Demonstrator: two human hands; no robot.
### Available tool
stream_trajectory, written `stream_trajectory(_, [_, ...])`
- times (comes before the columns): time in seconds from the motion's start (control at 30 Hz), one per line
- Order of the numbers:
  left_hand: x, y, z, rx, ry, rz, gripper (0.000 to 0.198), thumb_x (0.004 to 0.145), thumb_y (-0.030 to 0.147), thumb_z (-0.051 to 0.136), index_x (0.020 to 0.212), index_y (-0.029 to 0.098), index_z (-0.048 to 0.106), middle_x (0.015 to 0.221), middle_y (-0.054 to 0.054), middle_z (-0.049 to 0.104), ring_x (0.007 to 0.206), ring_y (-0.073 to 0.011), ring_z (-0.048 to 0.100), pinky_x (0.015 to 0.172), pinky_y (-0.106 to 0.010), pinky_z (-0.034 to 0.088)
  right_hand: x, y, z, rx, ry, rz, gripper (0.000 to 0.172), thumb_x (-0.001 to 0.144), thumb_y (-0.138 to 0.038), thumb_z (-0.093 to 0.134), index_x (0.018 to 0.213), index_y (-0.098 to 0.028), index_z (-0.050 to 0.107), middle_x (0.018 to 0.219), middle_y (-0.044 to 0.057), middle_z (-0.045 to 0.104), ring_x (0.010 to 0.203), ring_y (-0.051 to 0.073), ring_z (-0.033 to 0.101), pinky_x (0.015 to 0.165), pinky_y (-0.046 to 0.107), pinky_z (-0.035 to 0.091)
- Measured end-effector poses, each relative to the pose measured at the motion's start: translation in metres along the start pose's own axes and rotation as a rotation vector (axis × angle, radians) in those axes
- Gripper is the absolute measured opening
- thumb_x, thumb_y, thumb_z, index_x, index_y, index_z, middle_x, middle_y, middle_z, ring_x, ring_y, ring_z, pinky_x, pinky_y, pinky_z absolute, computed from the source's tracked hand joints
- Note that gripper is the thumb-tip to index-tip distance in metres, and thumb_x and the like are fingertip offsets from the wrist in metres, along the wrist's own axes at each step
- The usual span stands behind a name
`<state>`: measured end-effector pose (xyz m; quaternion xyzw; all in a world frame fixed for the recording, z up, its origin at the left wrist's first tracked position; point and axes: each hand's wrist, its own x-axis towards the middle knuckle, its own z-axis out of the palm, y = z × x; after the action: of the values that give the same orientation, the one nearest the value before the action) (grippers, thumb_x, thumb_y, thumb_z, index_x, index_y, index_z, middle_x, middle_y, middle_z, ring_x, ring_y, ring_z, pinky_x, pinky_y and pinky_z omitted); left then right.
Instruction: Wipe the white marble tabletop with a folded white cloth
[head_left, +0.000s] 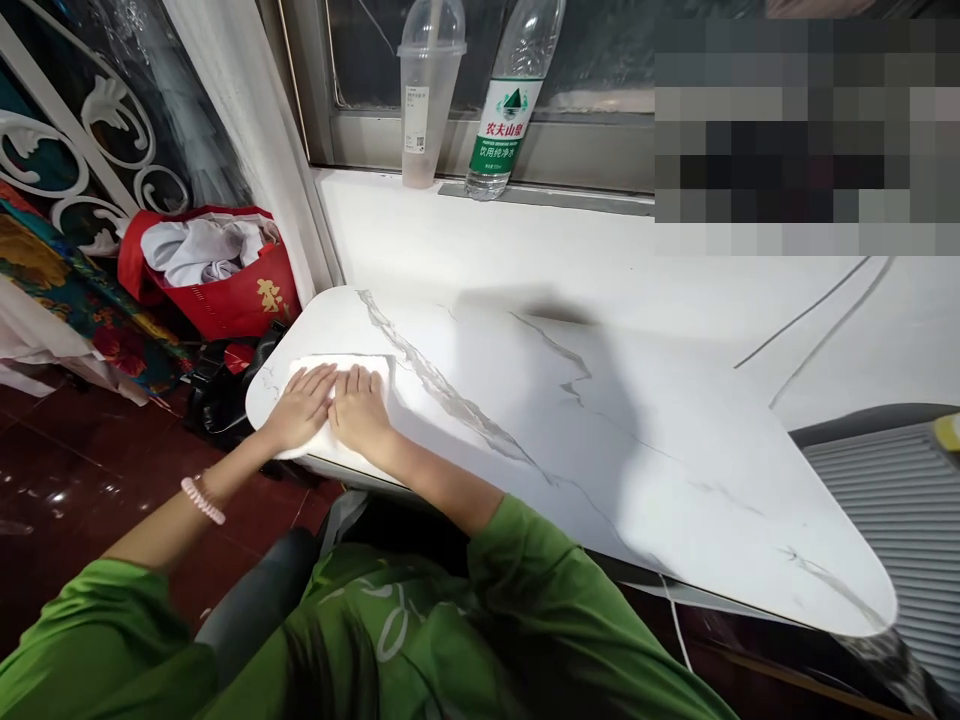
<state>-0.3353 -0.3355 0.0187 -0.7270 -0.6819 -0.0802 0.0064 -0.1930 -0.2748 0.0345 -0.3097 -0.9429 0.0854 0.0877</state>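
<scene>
A white folded cloth [369, 365] lies on the left end of a white marble-patterned table [600, 430]. My left hand [301, 405] rests flat on it with fingers stretched out. My right hand [360, 408] lies flat beside it on the same cloth, fingers together and extended. The two hands touch side by side. A pink band circles my left wrist, and both arms wear green sleeves.
On the white window ledge [525, 250] behind the table stand a clear plastic cup [426, 95] and a water bottle [511, 100]. A red bag [225, 290] with cloth in it and a dark bag [221, 390] sit on the red floor at left. A ribbed grey surface [892, 510] is at right.
</scene>
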Motion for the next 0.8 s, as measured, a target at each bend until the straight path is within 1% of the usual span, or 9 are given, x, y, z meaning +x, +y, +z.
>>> stream_trajectory(0.07, [0.0,0.017,0.003,-0.003,-0.005,0.013,0.055,0.092,0.023,0.03,0.146,0.013,0.038,0.152,-0.012,0.04,0.143,-0.0227,0.032,0.12,-0.045,0.019,-0.005,0.002,-0.009,-0.018,-0.084,0.061,0.058,0.092,-0.023,0.04,0.14,0.01,0.039,0.144,0.035,0.04,0.136,0.042,0.038,0.11,0.059,0.024])
stream_trajectory(0.13, [0.011,0.03,0.007,0.008,-0.003,-0.001,0.059,0.09,0.022,0.034,0.147,0.011,0.037,0.153,-0.013,0.039,0.144,-0.0234,0.031,0.12,-0.044,0.019,-0.001,0.011,-0.015,-0.012,-0.146,0.13,0.06,0.09,-0.023,0.042,0.142,0.007,0.038,0.145,0.034,0.04,0.137,0.042,0.037,0.109,0.061,0.026])
stream_trajectory(0.2, [0.032,0.038,0.012,0.03,-0.005,-0.036,0.06,0.089,0.021,0.036,0.148,0.009,0.035,0.153,-0.014,0.038,0.144,-0.0239,0.03,0.12,-0.044,0.018,0.009,0.028,-0.018,-0.002,-0.173,0.178,0.062,0.089,-0.023,0.042,0.145,0.003,0.035,0.149,0.029,0.037,0.141,0.04,0.032,0.111,0.061,0.023])
stream_trajectory(0.27, [0.06,0.041,0.017,0.043,-0.015,-0.065,0.059,0.09,0.021,0.034,0.147,0.007,0.036,0.153,-0.014,0.038,0.144,-0.0238,0.03,0.12,-0.045,0.017,0.023,0.052,-0.015,0.004,-0.173,0.199,0.061,0.091,-0.022,0.038,0.148,0.0,0.033,0.154,0.024,0.032,0.144,0.035,0.026,0.114,0.058,0.02])
stream_trajectory(0.37, [0.113,0.039,0.021,0.03,-0.026,-0.083,0.055,0.092,0.02,0.032,0.146,0.009,0.038,0.154,-0.013,0.037,0.145,-0.0227,0.029,0.12,-0.045,0.018,0.047,0.099,-0.005,0.011,-0.074,0.18,0.058,0.093,-0.02,0.031,0.148,-0.001,0.032,0.157,0.019,0.029,0.146,0.029,0.024,0.118,0.053,0.016])
stream_trajectory(0.5, [0.189,0.035,0.029,-0.004,-0.031,-0.066,0.054,0.092,0.018,0.033,0.145,0.011,0.038,0.155,-0.011,0.036,0.145,-0.0208,0.029,0.12,-0.044,0.017,0.08,0.163,0.009,0.001,0.166,0.171,0.054,0.093,-0.017,0.028,0.142,0.001,0.041,0.152,0.019,0.039,0.142,0.028,0.032,0.118,0.051,0.015])
stream_trajectory(0.6, [0.234,0.037,0.034,-0.02,-0.037,-0.05,0.053,0.092,0.017,0.033,0.145,0.012,0.038,0.155,-0.01,0.036,0.145,-0.0197,0.028,0.121,-0.044,0.016,0.103,0.2,0.014,0.006,0.27,0.211,0.051,0.092,-0.016,0.029,0.137,-0.003,0.048,0.147,0.019,0.046,0.138,0.028,0.039,0.116,0.05,0.018])
stream_trajectory(0.7, [0.258,0.039,0.038,-0.029,-0.033,-0.039,0.052,0.092,0.016,0.033,0.144,0.011,0.039,0.155,-0.01,0.037,0.144,-0.0191,0.029,0.121,-0.043,0.017,0.116,0.221,0.016,-0.001,0.322,0.241,0.048,0.09,-0.014,0.031,0.133,-0.006,0.052,0.143,0.018,0.051,0.135,0.027,0.043,0.115,0.049,0.022])
stream_trajectory(0.8, [0.265,0.038,0.041,-0.036,-0.026,-0.026,0.051,0.094,0.017,0.032,0.144,0.012,0.04,0.155,-0.01,0.037,0.145,-0.0194,0.029,0.121,-0.044,0.017,0.118,0.226,0.017,-0.015,0.34,0.239,0.048,0.091,-0.015,0.031,0.133,-0.006,0.053,0.143,0.017,0.052,0.135,0.026,0.043,0.115,0.047,0.022])
